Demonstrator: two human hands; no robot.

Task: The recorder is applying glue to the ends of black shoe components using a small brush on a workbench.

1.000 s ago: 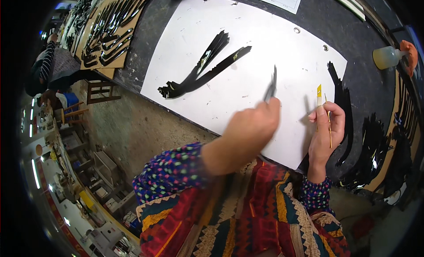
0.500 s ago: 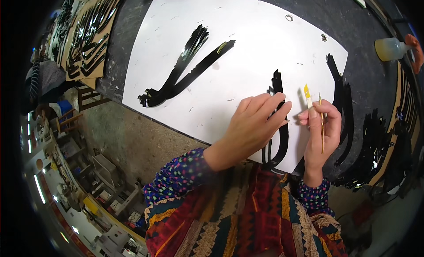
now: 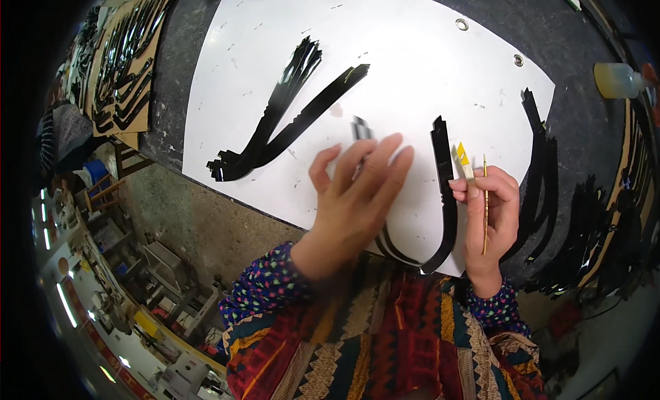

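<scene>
Over the white sheet [image 3: 261, 49], my left hand [image 3: 361, 193] has its fingers bent around a narrow black curved strip [image 3: 360, 127]. The strip's upper end is smeared by motion, and its middle is hidden under the hand. Just right of it lies another black curved strip [image 3: 442, 152], its lower end close to my apron. My right hand [image 3: 491, 211] pinches a pale flat stick with a slanted yellow tip [image 3: 463, 154], beside that strip. A thin gold-coloured rod [image 3: 486, 218] with a fine point is also held upright in its fingers.
Two bundles of black strips [image 3: 275, 125] form a V at the sheet's left. More black strips [image 3: 543, 166] lie across its right edge and on the dark table [image 3: 577, 118]. A bottle of yellowish liquid [image 3: 615, 81] stands far right. Brown boards [image 3: 141, 77] with strips lie far left.
My left hand has moved left, carrying the narrow black strip away from the one beside it. My right hand has shifted slightly left with its two tools.
</scene>
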